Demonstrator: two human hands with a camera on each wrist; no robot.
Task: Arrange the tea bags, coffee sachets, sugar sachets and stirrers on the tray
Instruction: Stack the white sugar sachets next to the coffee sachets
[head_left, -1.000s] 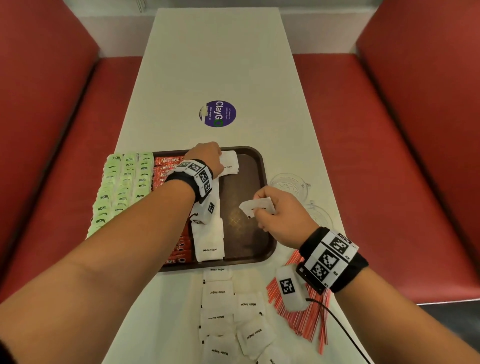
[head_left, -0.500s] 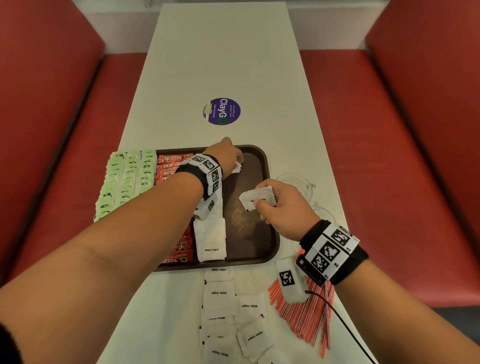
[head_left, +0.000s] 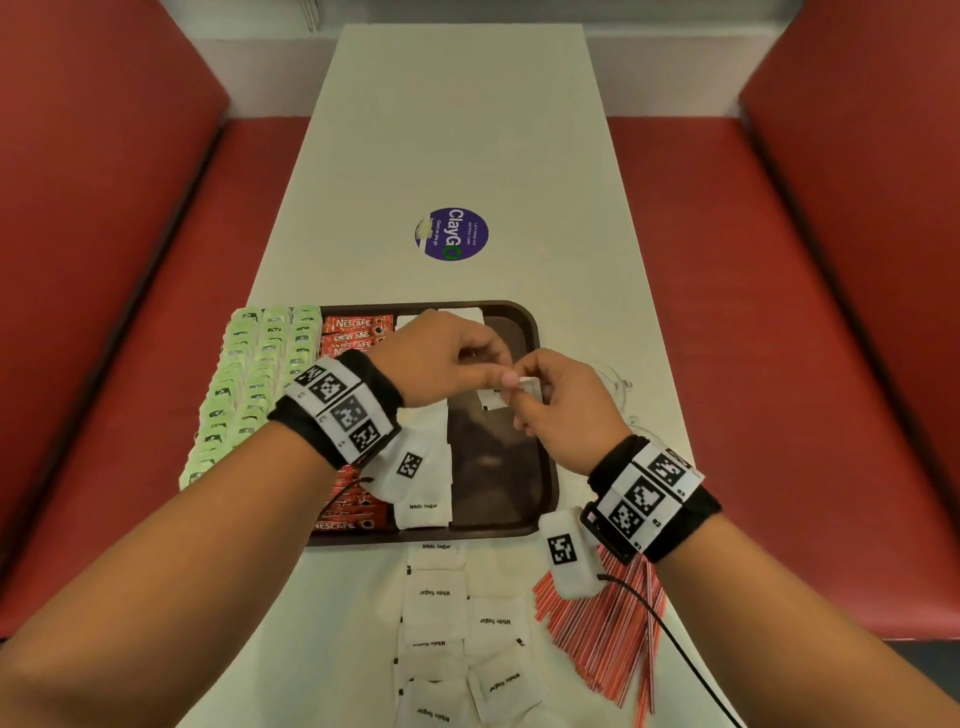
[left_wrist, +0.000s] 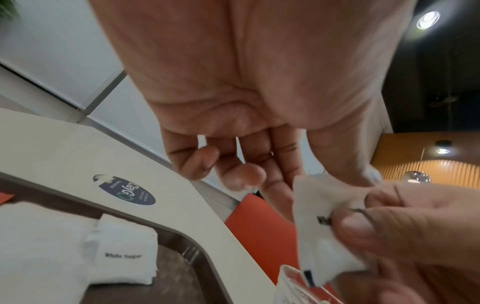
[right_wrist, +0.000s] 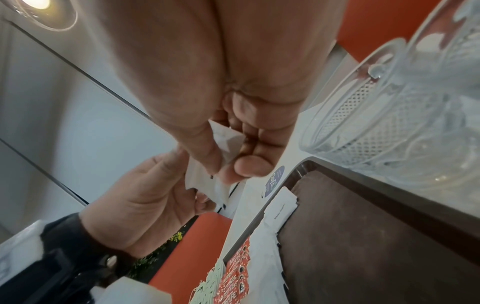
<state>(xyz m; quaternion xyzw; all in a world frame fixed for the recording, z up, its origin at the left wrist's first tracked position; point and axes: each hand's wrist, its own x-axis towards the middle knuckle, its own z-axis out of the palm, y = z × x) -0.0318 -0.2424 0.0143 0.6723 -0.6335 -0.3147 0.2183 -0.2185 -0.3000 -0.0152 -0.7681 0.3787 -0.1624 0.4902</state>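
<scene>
Above the brown tray (head_left: 498, 483) my two hands meet on one white sugar sachet (head_left: 492, 399). My left hand (head_left: 500, 372) pinches its top corner with thumb and forefinger. My right hand (head_left: 523, 396) grips the sachet's other side, as the left wrist view shows (left_wrist: 319, 226). On the tray lie columns of green tea bags (head_left: 249, 379), red coffee sachets (head_left: 356, 327) and a row of sugar sachets (head_left: 423, 483). More sugar sachets (head_left: 457, 639) lie loose on the table near me, with red stirrers (head_left: 608, 639) to their right.
Two clear glass dishes (head_left: 613, 384) stand just right of the tray, close to my right hand. A purple round sticker (head_left: 452, 234) marks the white table beyond the tray. Red benches (head_left: 779, 364) flank the table on both sides.
My left hand has left the far end of the sugar row and come right to my right hand. Both now hold the sachet that the right hand held alone.
</scene>
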